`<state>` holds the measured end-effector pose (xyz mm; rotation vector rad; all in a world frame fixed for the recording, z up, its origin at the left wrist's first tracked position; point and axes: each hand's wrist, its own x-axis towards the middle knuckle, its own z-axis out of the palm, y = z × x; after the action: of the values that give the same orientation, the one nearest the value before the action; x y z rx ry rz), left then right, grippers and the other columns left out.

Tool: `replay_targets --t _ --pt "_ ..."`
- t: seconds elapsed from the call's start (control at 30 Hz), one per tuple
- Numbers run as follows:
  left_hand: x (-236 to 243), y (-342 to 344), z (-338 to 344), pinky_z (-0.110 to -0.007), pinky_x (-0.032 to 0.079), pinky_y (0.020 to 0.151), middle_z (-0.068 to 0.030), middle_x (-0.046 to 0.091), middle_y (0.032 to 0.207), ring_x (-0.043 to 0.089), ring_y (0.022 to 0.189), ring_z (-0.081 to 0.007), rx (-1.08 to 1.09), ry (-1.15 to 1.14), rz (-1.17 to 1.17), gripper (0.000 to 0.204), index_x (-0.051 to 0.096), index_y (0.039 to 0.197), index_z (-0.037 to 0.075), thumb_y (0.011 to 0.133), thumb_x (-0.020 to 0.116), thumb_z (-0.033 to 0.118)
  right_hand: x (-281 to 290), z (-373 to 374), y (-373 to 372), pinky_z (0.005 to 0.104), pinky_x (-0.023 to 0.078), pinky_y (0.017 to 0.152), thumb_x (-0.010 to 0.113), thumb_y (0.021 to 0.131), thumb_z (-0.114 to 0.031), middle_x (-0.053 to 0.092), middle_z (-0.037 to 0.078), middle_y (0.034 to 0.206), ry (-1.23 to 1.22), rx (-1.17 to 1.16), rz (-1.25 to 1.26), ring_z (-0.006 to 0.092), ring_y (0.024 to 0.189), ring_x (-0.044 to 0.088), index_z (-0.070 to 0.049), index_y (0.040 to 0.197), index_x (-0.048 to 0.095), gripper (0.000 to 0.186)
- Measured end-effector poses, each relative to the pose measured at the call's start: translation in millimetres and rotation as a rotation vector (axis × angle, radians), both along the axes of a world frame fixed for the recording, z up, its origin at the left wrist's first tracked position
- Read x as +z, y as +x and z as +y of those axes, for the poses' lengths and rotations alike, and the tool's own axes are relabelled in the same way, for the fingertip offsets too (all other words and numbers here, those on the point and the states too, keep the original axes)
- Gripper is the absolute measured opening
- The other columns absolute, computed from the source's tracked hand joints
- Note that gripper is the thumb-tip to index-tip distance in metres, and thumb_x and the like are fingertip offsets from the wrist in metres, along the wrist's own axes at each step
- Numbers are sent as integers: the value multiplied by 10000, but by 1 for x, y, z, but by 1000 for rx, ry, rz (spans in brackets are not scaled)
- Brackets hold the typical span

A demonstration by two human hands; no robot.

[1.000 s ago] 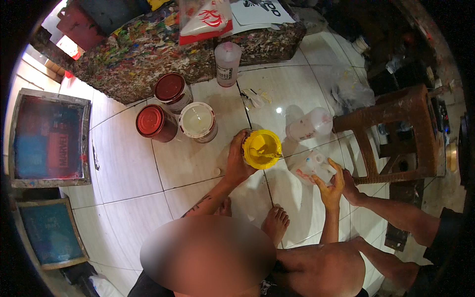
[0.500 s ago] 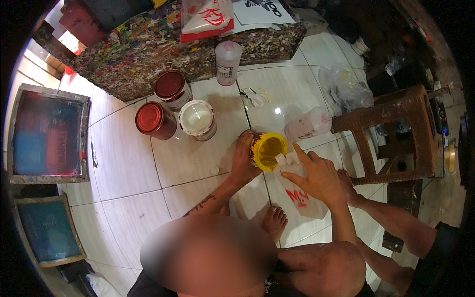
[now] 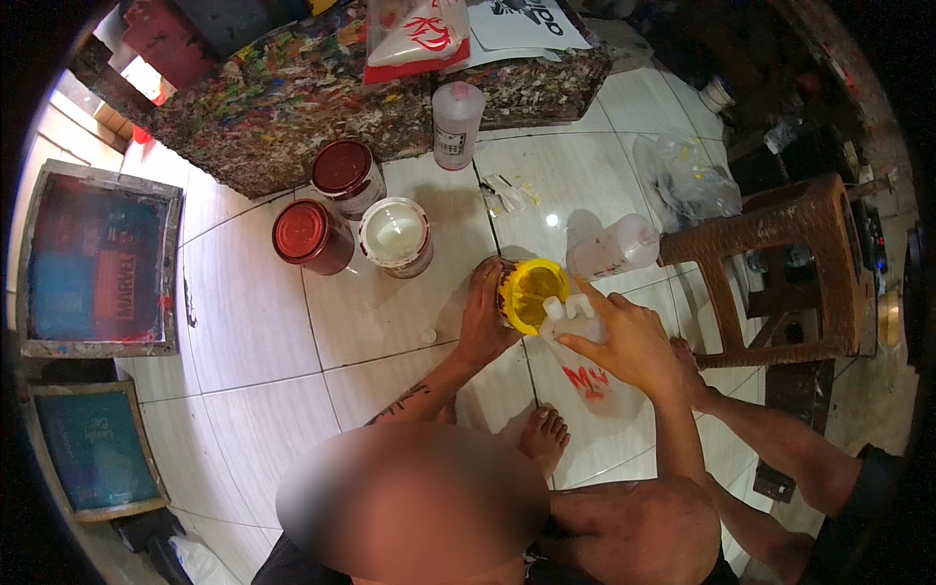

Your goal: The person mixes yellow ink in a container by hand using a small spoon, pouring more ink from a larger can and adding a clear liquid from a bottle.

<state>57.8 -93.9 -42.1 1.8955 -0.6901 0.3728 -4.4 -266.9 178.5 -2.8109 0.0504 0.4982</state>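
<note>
Left hand is wrapped around the side of the yellow tub, fingers closed on it, keeping it tipped on the white tile floor with its open mouth facing the camera. Right hand is clamped around a clear plastic bag with red print, pinching the gathered top right at the tub's rim. Bag mouth and tub mouth are touching or nearly so; can't tell if anything is actually flowing between them.

My read: setup is done (tub open, bag lined up against it), and the transfer itself looks like it's only starting. The bag looks mostly flat below the hand, though that's hard to call.

Around the tub: left of it, a white-lidded tub and two red-lidded tubs sit in a cluster, all closed. Just right of the tub a translucent jug lies on its side, close enough to get bumped. Beyond that, a brown plastic stool. Behind the tub, a white bottle stands against a paint-crusted board. A bare foot rests just below the bag. Far left of the tub, two framed printing screens, well apart from everything.
</note>
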Motion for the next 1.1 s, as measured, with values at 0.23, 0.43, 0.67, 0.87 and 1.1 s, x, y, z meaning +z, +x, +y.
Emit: replay_targets --t 0.23,0.43,0.67,0.87,1.1 --pt "13 0 -3 -490 379 1076 -228 484 1335 480 1226 -422 -19 -58 146 1089 326 1407 -18 538 942 208 -31 -32 -42 344 541 756 837 772 -239 670 187 1105 351 -170 -255 252 922 695 -99 1448 479 777" --pt "-2 -3 3 -450 396 1074 -205 480 1365 486 1255 -374 83 -40 283 1140 330 1420 2 509 972 240 -68 -64 -79 310 518 769 861 742 -216 643 148 1161 423 -477 -346 225 925 642 -9 1390 500 770" --pt "5 -5 4 -482 382 1076 -221 462 1387 471 1261 -404 -14 -98 179 1088 306 1423 10 568 951 203 -66 -45 -90 331 468 883 840 747 -147 598 148 1144 -79 -385 -840 231 1091 556 19 1280 564 623" --pt "5 -3 4 -507 364 1094 -238 447 1407 451 1294 -427 -32 -136 66 1067 307 1428 28 586 941 191 -84 20 -36 315 516 727 791 798 -94 642 121 993 511 -413 -507 203 824 632 -13 1161 651 398" --pt "1 3 10 -475 412 1045 -206 514 1352 532 1222 -370 -12 -45 -126 1095 295 1450 36 596 952 230 -112 49 -29 329 543 711 728 867 -99 643 137 965 538 -214 -552 241 820 674 -23 1033 735 182"
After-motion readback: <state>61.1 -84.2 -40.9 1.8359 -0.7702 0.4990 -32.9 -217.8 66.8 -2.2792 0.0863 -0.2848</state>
